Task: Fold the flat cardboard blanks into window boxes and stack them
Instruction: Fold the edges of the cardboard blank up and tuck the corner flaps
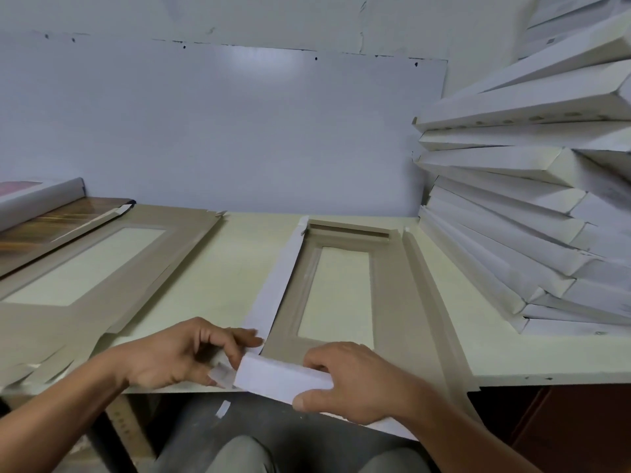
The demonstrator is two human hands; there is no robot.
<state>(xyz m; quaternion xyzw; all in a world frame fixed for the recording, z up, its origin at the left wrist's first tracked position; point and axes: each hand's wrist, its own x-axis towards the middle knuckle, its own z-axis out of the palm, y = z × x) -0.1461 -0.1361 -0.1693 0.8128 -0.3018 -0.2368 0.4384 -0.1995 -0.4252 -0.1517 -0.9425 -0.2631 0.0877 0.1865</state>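
A pale cream counter [239, 268] fills the middle of the frame, backed by a plain grey-white wall panel [239, 131]. At the right of the frame, a leaning stack of folded white boxes [532, 213] is piled on the counter against the wall. At the left, flat brown blanks [85, 268] with a rectangular window cut-out are spread out, and a dark wood-patterned board [68, 216] is seen beyond them at the far left edge. In the centre, a partly folded blank [341, 288] lies with its brown inner side up, its window showing the counter beneath; its far end flap and both long side flaps are raised. At the lower centre, the white near end flap [283, 377] is folded up at the counter's edge. The left hand [184, 353] is curled, its fingers pinching the flap's left end and a small tab. The right hand [355, 380] grips the flap's right end, thumb underneath and fingers over the top.
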